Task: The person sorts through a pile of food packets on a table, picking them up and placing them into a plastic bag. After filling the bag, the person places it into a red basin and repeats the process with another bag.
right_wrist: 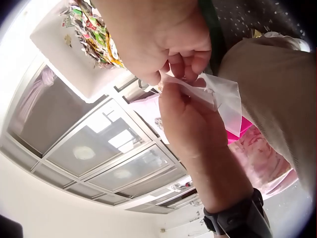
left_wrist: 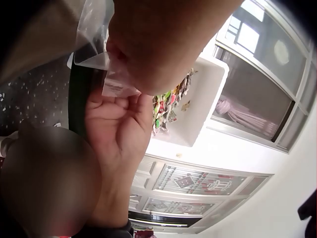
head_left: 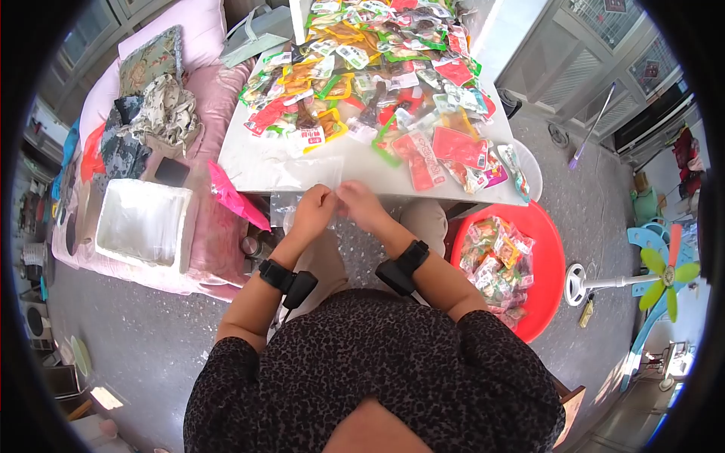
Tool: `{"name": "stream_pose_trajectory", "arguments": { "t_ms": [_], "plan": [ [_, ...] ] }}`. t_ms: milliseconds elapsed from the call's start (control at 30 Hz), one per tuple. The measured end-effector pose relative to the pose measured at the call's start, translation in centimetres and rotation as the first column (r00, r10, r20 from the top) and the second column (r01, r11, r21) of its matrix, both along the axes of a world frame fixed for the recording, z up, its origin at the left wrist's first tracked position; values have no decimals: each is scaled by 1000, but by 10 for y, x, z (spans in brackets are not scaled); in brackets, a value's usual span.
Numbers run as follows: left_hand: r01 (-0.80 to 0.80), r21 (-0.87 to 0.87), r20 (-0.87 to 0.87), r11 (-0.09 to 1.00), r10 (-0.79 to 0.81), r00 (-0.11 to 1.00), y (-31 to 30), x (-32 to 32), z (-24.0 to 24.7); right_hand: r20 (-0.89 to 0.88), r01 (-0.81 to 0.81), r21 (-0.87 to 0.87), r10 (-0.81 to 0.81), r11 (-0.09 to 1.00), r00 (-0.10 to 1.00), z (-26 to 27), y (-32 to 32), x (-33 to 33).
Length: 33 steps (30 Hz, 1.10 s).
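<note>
A clear plastic bag (head_left: 306,172) lies partly on the front edge of the white table (head_left: 249,155) and hangs over it. My left hand (head_left: 313,211) pinches the bag between thumb and fingers. Close beside it, my right hand (head_left: 362,205) has its fingers curled on the same bag's edge. From the right wrist, the bag (right_wrist: 228,96) spreads out past the left hand (right_wrist: 193,119), its film creased. The left wrist view shows a small printed patch on the bag (left_wrist: 114,87) at the right fingertips. Both hands are at the table's front edge.
Many colourful snack packets (head_left: 362,57) are heaped across the table's back, with red packets (head_left: 423,162) at the front right. A red basin (head_left: 550,260) of packets stands right. At left are a white foam box (head_left: 181,219) and a pink bag (head_left: 234,198).
</note>
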<state>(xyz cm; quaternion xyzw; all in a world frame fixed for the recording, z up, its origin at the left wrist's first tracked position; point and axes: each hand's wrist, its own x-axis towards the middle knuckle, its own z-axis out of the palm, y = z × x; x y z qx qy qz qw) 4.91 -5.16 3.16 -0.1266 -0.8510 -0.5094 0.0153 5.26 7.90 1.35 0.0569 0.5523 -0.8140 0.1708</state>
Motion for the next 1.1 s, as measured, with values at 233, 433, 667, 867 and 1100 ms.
{"name": "stream_pose_trajectory", "arguments": {
  "t_ms": [233,433,667,867,1100],
  "plan": [
    [36,-84,-1,996,-36,999,-3,4,0,37,-40,-106,44,994,998,-3,4,4],
    [-30,55,-17,998,31,999,1,3,-15,43,-63,-346,83,936,996,-3,2,1],
    [-52,-21,-16,998,52,999,1,3,-10,23,-61,-431,78,900,997,4,0,2],
    [-11,-127,-375,992,-37,926,-2,6,-7,19,-32,-519,48,854,999,-2,1,1],
    [52,-167,-165,985,-80,983,5,14,4,-166,-214,-471,152,856,974,-3,7,0]
  ]
}}
